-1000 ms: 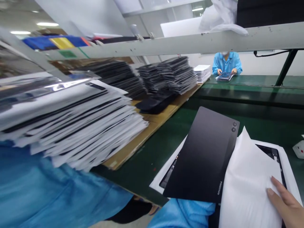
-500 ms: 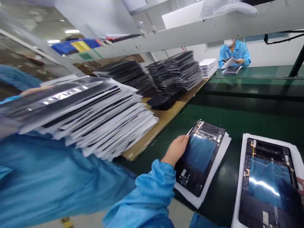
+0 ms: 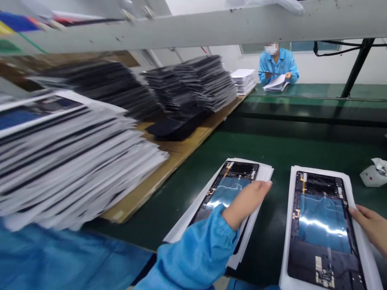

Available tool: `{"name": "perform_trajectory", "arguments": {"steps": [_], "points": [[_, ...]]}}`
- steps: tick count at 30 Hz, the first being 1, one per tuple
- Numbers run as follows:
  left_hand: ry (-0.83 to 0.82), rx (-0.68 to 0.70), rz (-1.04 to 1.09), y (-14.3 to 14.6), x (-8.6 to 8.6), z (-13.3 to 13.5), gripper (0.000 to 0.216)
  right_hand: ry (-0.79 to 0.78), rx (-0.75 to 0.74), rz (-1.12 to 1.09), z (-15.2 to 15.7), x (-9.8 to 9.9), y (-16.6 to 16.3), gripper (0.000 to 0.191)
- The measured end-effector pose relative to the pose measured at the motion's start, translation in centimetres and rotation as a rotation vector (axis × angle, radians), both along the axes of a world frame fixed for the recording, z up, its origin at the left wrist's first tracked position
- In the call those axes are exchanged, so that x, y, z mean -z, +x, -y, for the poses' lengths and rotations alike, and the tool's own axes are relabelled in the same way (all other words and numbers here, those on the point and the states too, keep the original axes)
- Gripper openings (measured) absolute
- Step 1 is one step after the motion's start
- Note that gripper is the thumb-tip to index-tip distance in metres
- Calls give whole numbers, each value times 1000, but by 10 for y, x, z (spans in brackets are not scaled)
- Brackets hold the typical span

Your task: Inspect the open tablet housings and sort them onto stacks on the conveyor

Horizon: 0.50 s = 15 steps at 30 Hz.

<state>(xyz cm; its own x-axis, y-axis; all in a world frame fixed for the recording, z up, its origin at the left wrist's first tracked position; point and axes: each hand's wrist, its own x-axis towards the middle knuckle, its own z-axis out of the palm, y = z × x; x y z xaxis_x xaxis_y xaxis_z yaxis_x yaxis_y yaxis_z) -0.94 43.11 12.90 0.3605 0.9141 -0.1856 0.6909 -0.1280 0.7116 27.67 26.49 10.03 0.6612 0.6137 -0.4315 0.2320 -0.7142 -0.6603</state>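
Observation:
On the green bench lies an opened tablet [image 3: 231, 183] with its blue battery area and inner parts showing, on top of white sheets [image 3: 266, 171]. My left hand [image 3: 248, 201] reaches across this tablet, its closed fingers at the right edge of the white sheets; the fingertips are partly hidden. To the right rests a second opened tablet [image 3: 323, 225], also on a white sheet. My right hand [image 3: 370, 223] grips its right edge, with the thumb on top. Light glares off both battery areas.
Tall stacks of black panels and white sheets [image 3: 75, 161] stand on a cardboard-covered surface [image 3: 169, 161] at left. A white tissue pack [image 3: 375, 173] sits far right. A grey beam [image 3: 181, 32] crosses overhead. Across the green bench [image 3: 205, 157], a person in blue [image 3: 279, 66] handles sheets.
My left hand has moved from the left tablet's left edge to its right side, and that tablet lies flatter. More of my right hand shows. The view has swung right.

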Motion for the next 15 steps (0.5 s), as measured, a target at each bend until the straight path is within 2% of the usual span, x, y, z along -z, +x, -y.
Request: {"name": "perform_trajectory", "arguments": {"steps": [2,4,8,11,15], "points": [[-164,160,-16,28,3,20,42,-73,-37,-20,-3,-7,-3,48],[-198,236,-76,48,6,36,38,-81,-49,32,-3,-13,-7,43],[-149,212,-145,59,8,50,32,-55,-52,150,-1,-30,-23,34],[-157,165,-123,55,4,53,33,36,39,177,0,-41,-41,33],[-183,123,-91,52,3,55,33,234,128,-17,4,-40,-58,39]]}}
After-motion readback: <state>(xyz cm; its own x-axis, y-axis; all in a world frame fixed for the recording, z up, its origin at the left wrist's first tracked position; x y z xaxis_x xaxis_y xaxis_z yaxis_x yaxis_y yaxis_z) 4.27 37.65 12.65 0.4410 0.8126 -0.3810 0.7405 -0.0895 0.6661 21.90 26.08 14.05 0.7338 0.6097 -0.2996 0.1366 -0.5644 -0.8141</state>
